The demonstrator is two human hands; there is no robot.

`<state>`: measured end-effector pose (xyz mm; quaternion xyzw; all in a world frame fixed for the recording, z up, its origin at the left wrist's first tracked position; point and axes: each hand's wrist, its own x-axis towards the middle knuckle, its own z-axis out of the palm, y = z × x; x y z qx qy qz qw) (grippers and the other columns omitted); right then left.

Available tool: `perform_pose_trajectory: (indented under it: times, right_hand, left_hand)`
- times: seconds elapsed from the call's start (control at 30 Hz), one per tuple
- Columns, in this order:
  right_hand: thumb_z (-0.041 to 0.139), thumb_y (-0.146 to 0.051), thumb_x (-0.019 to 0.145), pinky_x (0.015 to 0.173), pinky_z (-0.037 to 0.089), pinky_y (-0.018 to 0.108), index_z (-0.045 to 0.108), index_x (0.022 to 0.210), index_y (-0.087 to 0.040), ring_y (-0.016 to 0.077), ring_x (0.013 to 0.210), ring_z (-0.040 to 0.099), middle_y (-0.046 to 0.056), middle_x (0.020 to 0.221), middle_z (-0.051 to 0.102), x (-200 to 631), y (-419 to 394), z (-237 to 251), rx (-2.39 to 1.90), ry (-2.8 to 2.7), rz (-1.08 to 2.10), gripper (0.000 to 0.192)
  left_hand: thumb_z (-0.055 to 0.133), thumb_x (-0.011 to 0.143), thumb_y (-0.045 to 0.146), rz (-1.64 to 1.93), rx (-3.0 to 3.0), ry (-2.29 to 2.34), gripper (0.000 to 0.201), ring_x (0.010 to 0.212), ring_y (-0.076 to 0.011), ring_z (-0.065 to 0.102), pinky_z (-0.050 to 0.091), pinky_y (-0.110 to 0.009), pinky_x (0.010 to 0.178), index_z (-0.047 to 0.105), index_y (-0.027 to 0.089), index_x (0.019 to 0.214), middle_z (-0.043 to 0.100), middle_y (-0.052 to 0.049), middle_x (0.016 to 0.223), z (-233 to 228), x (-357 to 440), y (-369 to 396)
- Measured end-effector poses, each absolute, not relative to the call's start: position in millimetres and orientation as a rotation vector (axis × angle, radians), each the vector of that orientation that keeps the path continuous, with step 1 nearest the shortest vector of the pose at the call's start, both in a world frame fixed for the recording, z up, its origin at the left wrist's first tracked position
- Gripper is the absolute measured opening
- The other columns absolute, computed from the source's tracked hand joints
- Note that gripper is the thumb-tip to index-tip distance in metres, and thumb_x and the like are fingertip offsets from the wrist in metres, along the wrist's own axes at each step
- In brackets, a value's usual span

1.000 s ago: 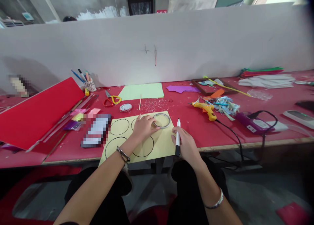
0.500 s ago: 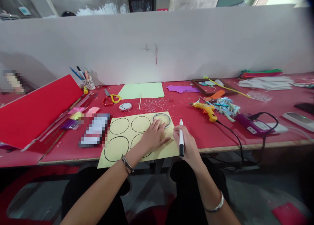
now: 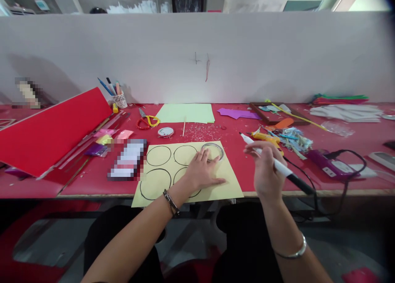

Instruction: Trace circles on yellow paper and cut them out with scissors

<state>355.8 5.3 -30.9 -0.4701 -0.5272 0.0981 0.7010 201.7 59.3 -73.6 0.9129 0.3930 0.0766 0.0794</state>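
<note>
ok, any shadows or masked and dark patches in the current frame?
Head view: the phone is mostly pixelated, the top-right corner dark. Same head view: broad soft shadow on the partition at left; left hand shades the yellow paper.

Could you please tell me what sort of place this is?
It looks like a handicraft workspace, perhaps a shared workshop: a yellow sheet with drawn circles, scissors and a glue gun lie on the red table.
</note>
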Motion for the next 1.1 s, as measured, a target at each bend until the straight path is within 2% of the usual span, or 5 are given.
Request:
perform_pose_trajectory:
  times: [0.13,0.4,0.7,0.97,1.1]
  right_hand:
    - [0.043,-0.042,0.085,0.055,0.047,0.027,0.055,0.078,-0.020,0.0142,0.058,0.056,0.001,0.065,0.055,359,57,-13,-0.984,-1.296,0.474,0.026]
    - [0.052,-0.040,0.086,0.038,0.033,0.019,0.046,0.057,-0.017,0.0064,0.037,0.039,-0.007,0.043,0.041,337,155,-46,-1.270,-1.454,0.833,0.037]
    - [0.051,-0.031,0.090,0.056,0.051,0.026,0.058,0.096,-0.012,0.0113,0.064,0.059,0.002,0.084,0.061,319,184,-67,-1.451,-1.745,1.028,0.021]
    - [0.058,-0.031,0.083,0.037,0.031,0.019,0.047,0.054,-0.015,0.0055,0.036,0.038,-0.007,0.042,0.043,316,180,-62,-1.429,-1.852,1.088,0.035]
    - [0.060,-0.028,0.079,0.037,0.026,0.021,0.041,0.048,-0.018,0.0062,0.035,0.035,-0.007,0.037,0.039,317,175,-59,-1.384,-1.874,1.109,0.037]
  left_hand:
    - [0.029,0.067,0.079,0.255,2.749,1.196,0.089,0.135,-0.0351,0.015,0.010,-0.053,0.107,0.034,0.023,0.136,0.029,-0.017,0.144,-72,201,58]
    - [0.033,0.068,0.078,0.262,2.757,1.220,0.088,0.132,-0.0374,0.021,0.017,-0.050,0.105,0.035,0.022,0.136,0.032,-0.017,0.143,-70,203,55]
    - [0.034,0.071,0.075,0.209,2.773,1.227,0.086,0.132,-0.0371,0.023,0.018,-0.048,0.105,0.032,0.021,0.137,0.033,-0.018,0.142,-68,204,54]
    - [0.034,0.072,0.074,0.155,2.762,1.231,0.086,0.132,-0.0376,0.021,0.018,-0.048,0.105,0.030,0.020,0.139,0.030,-0.017,0.144,-68,205,54]
    - [0.034,0.071,0.074,0.143,2.755,1.241,0.087,0.133,-0.0374,0.020,0.016,-0.047,0.106,0.029,0.020,0.139,0.030,-0.017,0.144,-67,206,54]
